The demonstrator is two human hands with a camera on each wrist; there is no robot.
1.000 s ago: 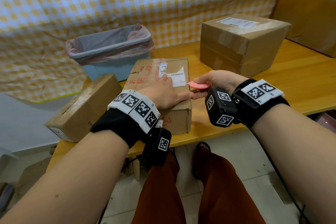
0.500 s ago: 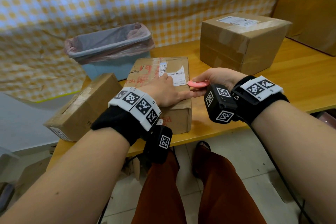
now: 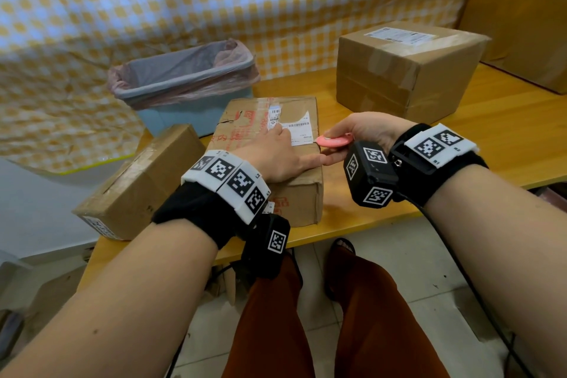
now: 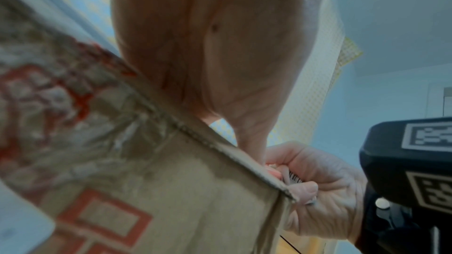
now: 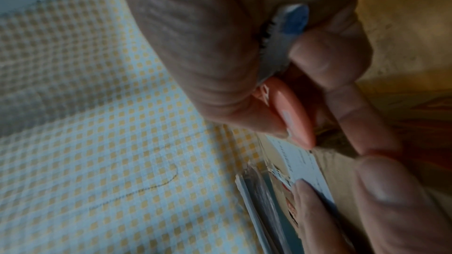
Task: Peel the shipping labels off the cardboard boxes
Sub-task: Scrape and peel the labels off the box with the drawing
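A flat cardboard box (image 3: pixel 245 123) with red print lies at the table's near edge, a torn white shipping label (image 3: pixel 299 132) on its top. My left hand (image 3: pixel 276 152) lies flat on the box top, fingers straight, one fingertip on the label's left part. My right hand (image 3: pixel 340 134) grips a pink oval scraper (image 3: pixel 333 142), its tip at the label's lower right corner by the box's right edge. In the right wrist view the scraper (image 5: pixel 291 115) touches the label (image 5: pixel 303 165), and a crumpled scrap of barcode paper (image 5: pixel 281 36) sits tucked in the same hand.
A larger taped box (image 3: pixel 408 77) with its own label (image 3: pixel 399 34) stands at the back right. A smaller box (image 3: pixel 138 184) lies at the left, overhanging the table's edge. A blue bin (image 3: pixel 184 86) lined with a pink bag stands behind. Checked cloth covers the wall.
My right hand has edged the pink scraper slightly left, onto the label's corner. My left hand stays pressed flat on the box.
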